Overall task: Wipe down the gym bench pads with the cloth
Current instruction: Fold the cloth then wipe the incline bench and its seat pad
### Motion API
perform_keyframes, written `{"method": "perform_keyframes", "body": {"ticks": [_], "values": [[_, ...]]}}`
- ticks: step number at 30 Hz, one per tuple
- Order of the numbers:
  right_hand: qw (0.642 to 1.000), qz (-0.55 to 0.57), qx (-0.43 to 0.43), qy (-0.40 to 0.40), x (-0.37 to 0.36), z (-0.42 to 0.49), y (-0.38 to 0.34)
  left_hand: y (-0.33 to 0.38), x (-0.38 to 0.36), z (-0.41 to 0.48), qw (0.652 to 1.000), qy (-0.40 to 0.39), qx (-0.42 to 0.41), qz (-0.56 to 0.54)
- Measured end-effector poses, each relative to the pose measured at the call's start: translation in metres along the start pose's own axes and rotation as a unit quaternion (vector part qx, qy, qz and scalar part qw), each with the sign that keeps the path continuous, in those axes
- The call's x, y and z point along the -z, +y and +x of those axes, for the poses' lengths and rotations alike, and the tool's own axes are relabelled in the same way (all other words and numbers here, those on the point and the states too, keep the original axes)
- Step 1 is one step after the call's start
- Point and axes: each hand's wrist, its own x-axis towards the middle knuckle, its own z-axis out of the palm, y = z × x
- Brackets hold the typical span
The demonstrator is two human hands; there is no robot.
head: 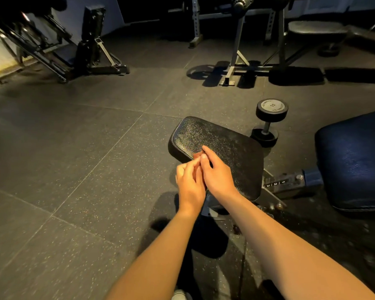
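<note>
The black seat pad point(221, 144) of the gym bench lies just in front of me, its surface grainy and lightly speckled. The larger dark blue back pad point(355, 161) sits at the right, joined by the metal adjuster bar point(290, 182). Both hands meet over the seat pad's near left edge. My left hand point(189, 180) has its fingers curled, fingertips touching my right hand. My right hand point(218, 174) lies beside and partly over it, with its index finger stretched out above the pad. No cloth shows in either hand or anywhere in view.
A dumbbell marked 15 point(268, 122) lies on the rubber floor just behind the seat pad. Farther back stand a grey rack frame point(232, 61), another bench point(316, 29) at the far right, and a black machine point(91, 40) at the far left.
</note>
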Motion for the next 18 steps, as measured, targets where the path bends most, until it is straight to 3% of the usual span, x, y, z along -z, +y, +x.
{"method": "perform_keyframes", "body": {"ticks": [3,8,14,18], "values": [[1.0,-0.014,0.001,0.0,0.001,-0.001,0.002,0.003,0.003,0.005,1.0,-0.011,-0.004,-0.001],[0.998,-0.051,0.028,-0.023,0.004,0.0,0.007,0.01,0.024,0.044,0.995,0.095,0.002,0.042],[0.999,-0.035,0.024,-0.034,0.006,0.001,0.008,-0.001,0.003,0.037,0.994,0.08,-0.001,0.073],[1.0,-0.026,-0.001,0.002,0.016,-0.011,0.015,0.001,-0.018,-0.007,0.999,0.038,-0.017,0.027]]}}
